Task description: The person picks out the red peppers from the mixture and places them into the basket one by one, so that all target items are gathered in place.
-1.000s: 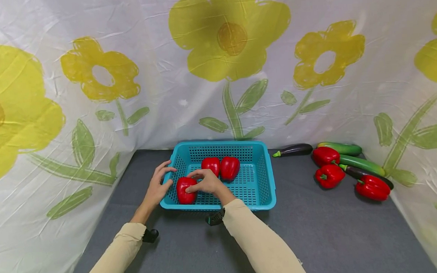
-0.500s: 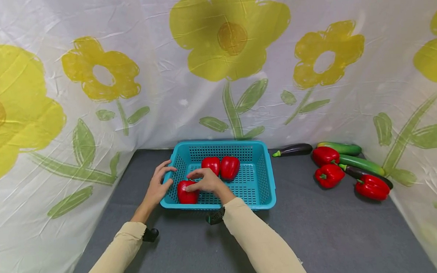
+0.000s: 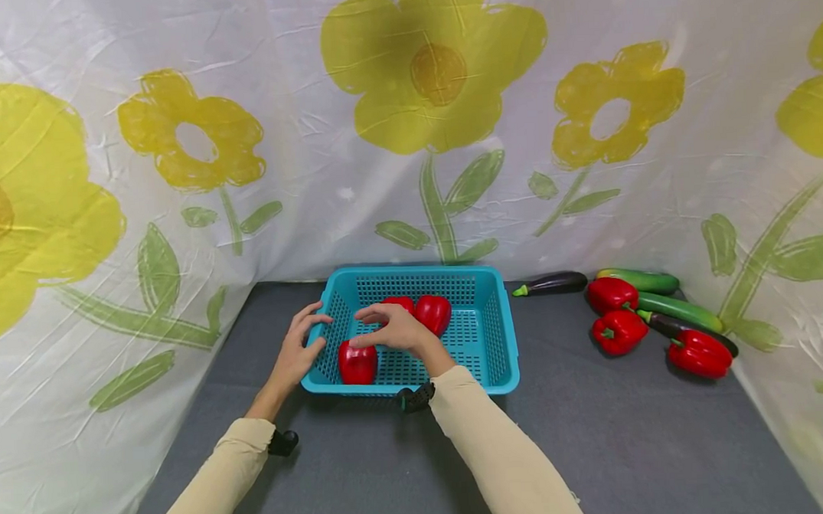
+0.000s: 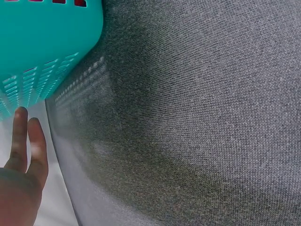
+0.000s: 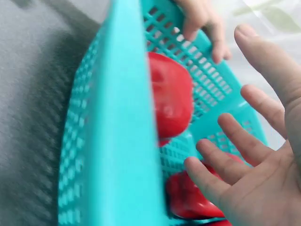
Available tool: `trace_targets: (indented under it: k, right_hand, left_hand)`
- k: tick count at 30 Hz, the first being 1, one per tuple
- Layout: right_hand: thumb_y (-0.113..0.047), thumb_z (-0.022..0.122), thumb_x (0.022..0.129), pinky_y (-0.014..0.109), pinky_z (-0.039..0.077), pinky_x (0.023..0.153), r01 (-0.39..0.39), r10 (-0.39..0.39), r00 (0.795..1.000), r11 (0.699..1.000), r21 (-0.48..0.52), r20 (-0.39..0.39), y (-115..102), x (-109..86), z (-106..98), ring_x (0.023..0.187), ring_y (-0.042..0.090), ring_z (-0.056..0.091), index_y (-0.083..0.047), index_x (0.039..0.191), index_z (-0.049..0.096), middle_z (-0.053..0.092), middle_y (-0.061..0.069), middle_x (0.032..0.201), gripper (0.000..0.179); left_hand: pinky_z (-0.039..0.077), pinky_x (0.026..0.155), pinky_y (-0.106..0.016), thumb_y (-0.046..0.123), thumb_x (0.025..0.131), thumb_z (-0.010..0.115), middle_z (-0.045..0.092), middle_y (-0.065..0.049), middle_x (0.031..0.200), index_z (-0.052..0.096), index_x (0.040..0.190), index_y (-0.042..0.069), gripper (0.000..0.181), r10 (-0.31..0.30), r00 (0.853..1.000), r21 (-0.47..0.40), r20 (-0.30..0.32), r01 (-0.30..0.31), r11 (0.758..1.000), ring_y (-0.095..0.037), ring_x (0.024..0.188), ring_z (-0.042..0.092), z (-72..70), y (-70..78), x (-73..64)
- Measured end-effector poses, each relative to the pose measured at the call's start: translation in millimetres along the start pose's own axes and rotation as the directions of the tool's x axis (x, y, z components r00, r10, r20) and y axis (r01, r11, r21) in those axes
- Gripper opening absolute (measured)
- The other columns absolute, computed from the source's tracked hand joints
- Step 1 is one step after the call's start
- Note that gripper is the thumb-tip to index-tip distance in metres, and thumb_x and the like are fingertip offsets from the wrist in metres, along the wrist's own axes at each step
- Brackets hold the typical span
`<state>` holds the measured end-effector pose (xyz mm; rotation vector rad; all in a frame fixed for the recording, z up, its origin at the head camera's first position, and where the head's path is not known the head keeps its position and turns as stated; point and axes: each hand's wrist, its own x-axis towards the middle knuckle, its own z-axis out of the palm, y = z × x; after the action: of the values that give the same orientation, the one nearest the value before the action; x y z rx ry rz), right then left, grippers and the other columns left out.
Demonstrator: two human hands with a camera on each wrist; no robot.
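Note:
Inside a turquoise plastic basket [image 3: 505, 345] lie three red bell peppers. One bell pepper [image 3: 357, 363] rests at the near left, and two more stand together toward the back middle, where the right hand partly hides the left one. The right hand [image 3: 401, 330] hovers over the basket with its fingers spread and holds nothing, its thumb tip overlapping the near pepper's top in the head view. At the left rim is the left hand [image 3: 298, 350], thumb and a fingertip reaching over the edge. Two fingers [image 4: 37, 146] of it extend along the outside in the left wrist view.
To the right on the dark grey cloth [image 3: 598, 433] lie an eggplant [image 3: 554, 283], a zucchini [image 3: 640, 279], another zucchini [image 3: 683, 310], a second eggplant [image 3: 694, 330] and three red bell peppers, one of them a pepper [image 3: 700, 353] nearest the front. A flowered curtain [image 3: 311, 177] stands behind the basket.
The right hand has let go of the near left bell pepper and moved up and to the right, fingers opening. That pepper has shifted slightly right. The left hand stays at the rim.

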<state>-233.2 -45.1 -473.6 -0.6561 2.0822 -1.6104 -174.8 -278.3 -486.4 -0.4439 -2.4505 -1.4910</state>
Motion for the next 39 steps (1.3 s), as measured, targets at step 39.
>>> trace_targets:
  k: [39]
  right_hand:
    - [-0.015,0.071,0.095,0.052,0.048,0.096,0.071,-0.066,0.996,0.994,0.085,-0.054,-5,-52.3,-88,0.126,0.039,0.051,-0.005,0.141,0.055,0.055,0.023,0.138,0.049]
  left_hand:
    - [0.042,0.094,-0.067,-0.014,0.092,0.049,0.03,-0.027,0.155,0.06,0.123,-0.009,0.034,-0.018,1.0,-0.009,-0.02,0.018,1.0,-0.044,0.138,0.029,5.7,-31.8,2.8]
